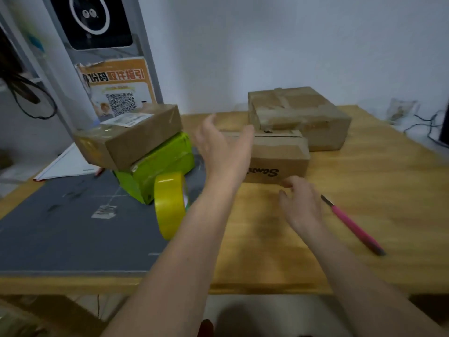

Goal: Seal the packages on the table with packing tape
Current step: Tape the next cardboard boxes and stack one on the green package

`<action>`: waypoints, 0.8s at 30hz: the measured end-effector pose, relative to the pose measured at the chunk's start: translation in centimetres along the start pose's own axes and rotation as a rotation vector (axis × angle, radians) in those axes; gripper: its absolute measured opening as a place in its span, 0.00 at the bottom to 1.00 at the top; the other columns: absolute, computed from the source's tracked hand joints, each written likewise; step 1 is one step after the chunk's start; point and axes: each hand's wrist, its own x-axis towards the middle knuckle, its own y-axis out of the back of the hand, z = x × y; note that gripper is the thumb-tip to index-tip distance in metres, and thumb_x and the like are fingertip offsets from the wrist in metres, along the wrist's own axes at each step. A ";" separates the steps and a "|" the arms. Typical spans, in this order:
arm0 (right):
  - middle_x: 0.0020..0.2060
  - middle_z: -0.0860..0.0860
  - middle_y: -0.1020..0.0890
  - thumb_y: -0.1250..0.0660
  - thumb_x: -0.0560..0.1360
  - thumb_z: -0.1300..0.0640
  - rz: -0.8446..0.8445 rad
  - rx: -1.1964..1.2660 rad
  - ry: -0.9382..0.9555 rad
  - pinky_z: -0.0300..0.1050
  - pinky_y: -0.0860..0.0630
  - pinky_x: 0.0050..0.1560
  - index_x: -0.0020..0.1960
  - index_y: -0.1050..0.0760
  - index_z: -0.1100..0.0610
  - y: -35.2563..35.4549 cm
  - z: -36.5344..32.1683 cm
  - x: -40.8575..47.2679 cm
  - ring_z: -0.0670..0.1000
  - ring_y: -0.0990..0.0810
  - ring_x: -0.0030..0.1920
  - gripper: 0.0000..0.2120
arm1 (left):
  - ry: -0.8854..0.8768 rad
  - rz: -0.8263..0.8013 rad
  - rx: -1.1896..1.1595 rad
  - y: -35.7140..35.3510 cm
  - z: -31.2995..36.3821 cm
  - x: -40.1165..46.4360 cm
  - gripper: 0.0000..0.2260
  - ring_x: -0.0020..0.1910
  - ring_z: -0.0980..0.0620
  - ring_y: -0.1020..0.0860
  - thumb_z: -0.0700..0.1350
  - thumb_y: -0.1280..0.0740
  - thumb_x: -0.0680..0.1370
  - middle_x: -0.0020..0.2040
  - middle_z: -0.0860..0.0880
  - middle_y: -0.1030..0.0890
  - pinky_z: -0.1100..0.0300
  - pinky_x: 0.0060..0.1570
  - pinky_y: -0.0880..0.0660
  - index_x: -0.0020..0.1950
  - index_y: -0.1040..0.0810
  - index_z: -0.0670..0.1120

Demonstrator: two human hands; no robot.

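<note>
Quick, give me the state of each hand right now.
Left hand: open, fingers spread, holding nothing, reaching over the small cardboard box.
Right hand: open, fingers loosely curled, holding nothing, just in front of that box.

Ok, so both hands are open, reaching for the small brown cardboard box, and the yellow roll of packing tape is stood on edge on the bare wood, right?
Not quite. In the head view the yellow roll of packing tape stands on edge on the grey cutting mat, not the wood. The rest holds.
</note>
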 end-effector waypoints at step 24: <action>0.46 0.49 0.23 0.46 0.84 0.55 0.129 0.519 -0.245 0.46 0.28 0.41 0.62 0.27 0.56 1.6 4.8 11.4 0.49 0.25 0.43 0.13 | 0.430 0.192 -0.004 -6.7 -12.3 8.1 0.13 0.43 0.53 0.28 0.54 0.32 0.78 0.48 0.53 0.27 0.55 0.45 0.31 0.57 0.30 0.50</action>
